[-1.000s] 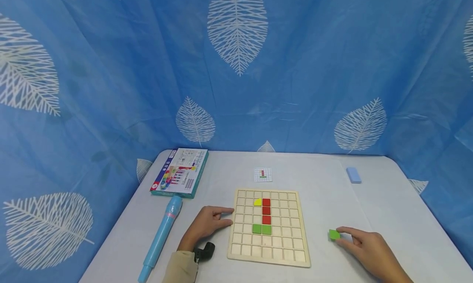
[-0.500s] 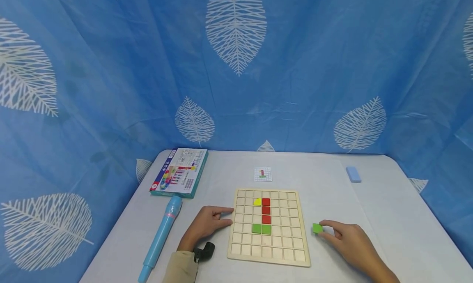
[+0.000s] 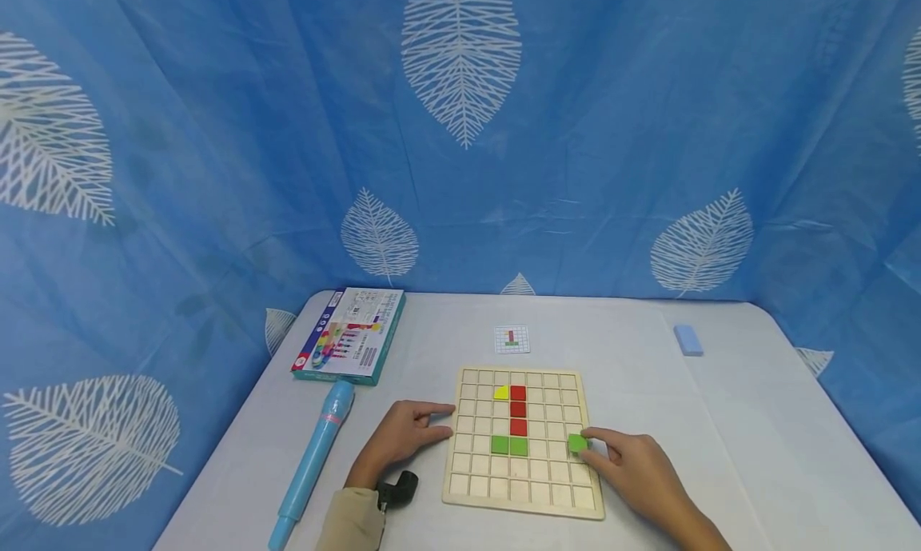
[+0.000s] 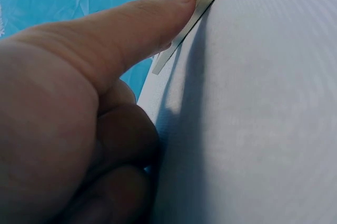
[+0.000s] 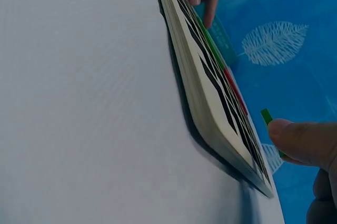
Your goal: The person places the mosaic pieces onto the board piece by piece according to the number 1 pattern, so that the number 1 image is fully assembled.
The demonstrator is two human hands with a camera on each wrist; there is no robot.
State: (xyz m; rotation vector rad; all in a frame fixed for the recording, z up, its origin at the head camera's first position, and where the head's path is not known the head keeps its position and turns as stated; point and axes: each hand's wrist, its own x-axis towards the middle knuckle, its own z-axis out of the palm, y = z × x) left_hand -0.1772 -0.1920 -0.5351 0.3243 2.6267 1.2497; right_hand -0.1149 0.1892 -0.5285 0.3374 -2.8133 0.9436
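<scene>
A wooden grid board (image 3: 524,509) lies on the white table. Set in its squares are a yellow piece (image 3: 501,393) with one corner cut away, a column of red square tiles (image 3: 518,409), and two green tiles (image 3: 509,445) below them. My right hand (image 3: 633,469) pinches another green tile (image 3: 577,443) between thumb and index finger over the board's right side. In the right wrist view that tile (image 5: 266,115) stands above the board's surface. At the board's left edge, my left hand (image 3: 404,435) touches with extended thumb and index finger, the other fingers folded under.
Behind the board lies a small pattern card (image 3: 512,340). A flat printed box (image 3: 351,335) and a long light-blue tube (image 3: 316,463) are on the left. A light-blue block (image 3: 688,341) lies at the back right. Blue leaf-print cloth (image 3: 547,135) hangs behind the table.
My right hand has carried the green tile leftward from the table on the right to over the board's right columns. My left hand and the board have stayed in place.
</scene>
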